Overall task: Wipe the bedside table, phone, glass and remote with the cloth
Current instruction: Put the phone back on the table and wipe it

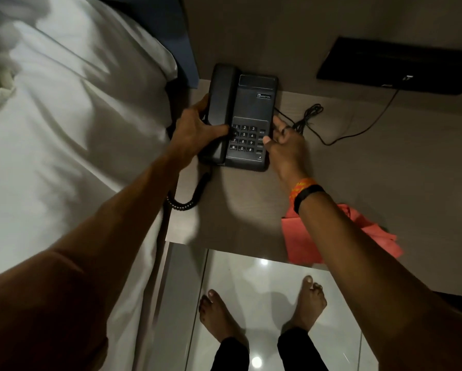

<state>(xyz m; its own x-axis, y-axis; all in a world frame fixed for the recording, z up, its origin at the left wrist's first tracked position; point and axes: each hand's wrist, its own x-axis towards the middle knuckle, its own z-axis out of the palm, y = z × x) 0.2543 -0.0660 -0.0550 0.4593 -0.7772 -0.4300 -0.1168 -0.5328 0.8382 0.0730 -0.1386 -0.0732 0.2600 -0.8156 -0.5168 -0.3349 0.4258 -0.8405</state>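
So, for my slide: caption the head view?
Both hands grip the black phone; pink cloth lies on the bedside table.

A bed with a white sheet fills the left side, and a blue headboard stands behind it. A flat black box, maybe a device, sits on the wall, with a thin black cable hanging from it. Below is a glossy tiled floor.
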